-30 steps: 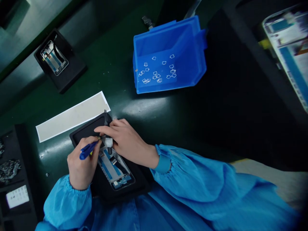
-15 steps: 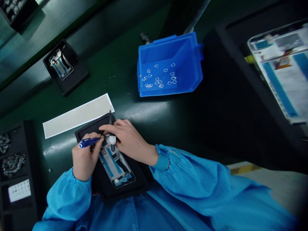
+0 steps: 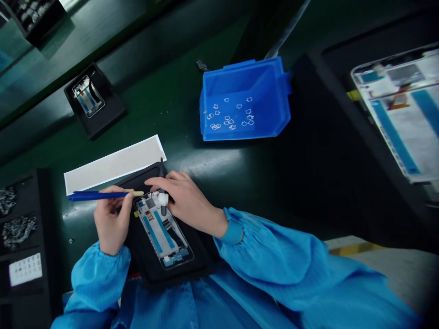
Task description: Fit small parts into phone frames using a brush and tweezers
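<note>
Blue bin [image 3: 274, 114] and white strip [image 3: 113, 164] behind; left hand [image 3: 111, 224] grips blue stick [image 3: 99, 195], right hand [image 3: 187, 201] pinches tweezers [image 3: 162, 189] on phone frame [image 3: 164, 235].

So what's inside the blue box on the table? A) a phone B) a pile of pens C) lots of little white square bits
C: the blue box holds only small white square pieces scattered over its floor.
</note>
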`<state>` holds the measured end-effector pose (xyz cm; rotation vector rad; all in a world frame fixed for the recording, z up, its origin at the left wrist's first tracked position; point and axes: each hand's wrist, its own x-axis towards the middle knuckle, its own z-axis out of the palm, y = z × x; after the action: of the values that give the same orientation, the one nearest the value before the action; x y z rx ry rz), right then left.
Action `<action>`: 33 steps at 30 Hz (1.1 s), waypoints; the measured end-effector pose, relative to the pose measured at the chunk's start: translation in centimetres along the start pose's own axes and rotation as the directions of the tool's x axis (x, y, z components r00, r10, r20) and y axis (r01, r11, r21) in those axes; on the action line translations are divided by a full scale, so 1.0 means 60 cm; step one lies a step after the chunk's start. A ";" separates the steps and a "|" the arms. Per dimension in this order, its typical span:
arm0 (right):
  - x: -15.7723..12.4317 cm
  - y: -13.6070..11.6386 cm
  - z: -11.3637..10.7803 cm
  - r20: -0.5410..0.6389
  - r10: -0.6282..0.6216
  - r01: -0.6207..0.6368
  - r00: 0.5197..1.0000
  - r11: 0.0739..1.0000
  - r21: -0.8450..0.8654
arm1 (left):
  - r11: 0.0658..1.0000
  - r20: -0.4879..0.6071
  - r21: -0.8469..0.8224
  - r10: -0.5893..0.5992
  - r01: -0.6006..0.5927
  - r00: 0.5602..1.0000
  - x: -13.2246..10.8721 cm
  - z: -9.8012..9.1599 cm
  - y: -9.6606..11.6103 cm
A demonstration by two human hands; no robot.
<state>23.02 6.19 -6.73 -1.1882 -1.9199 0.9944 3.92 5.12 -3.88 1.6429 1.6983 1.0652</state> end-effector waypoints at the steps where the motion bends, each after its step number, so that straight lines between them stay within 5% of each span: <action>1: 0.000 0.000 0.000 -0.001 -0.002 0.002 1.000 1.000 -0.002 | 1.000 0.015 0.022 0.015 -0.015 1.000 -0.003 -0.001 0.000; 11: -0.001 -0.004 0.000 0.000 0.001 -0.001 1.000 1.000 -0.019 | 0.958 0.149 0.226 0.142 -0.174 0.979 -0.012 0.006 0.000; 22: -0.001 -0.003 -0.002 0.020 0.010 -0.009 1.000 1.000 -0.021 | 0.786 0.271 0.389 0.401 -0.480 0.875 -0.009 0.004 0.011; 26: -0.001 -0.003 -0.002 0.014 0.004 -0.003 1.000 1.000 -0.025 | 0.850 0.230 0.359 0.321 -0.387 0.919 -0.011 0.004 0.011; 29: -0.001 -0.004 -0.001 0.017 0.012 -0.011 1.000 1.000 -0.024 | 0.964 0.039 0.207 0.162 -0.167 0.986 -0.015 -0.001 0.005; 33: 0.000 -0.004 -0.002 0.022 0.024 -0.024 0.999 1.000 -0.009 | 0.994 -0.119 0.057 0.095 -0.089 0.988 -0.020 -0.009 0.002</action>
<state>23.04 6.14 -6.49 -1.2124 -1.9335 1.0166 3.67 3.84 -3.66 1.7351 1.7556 1.1966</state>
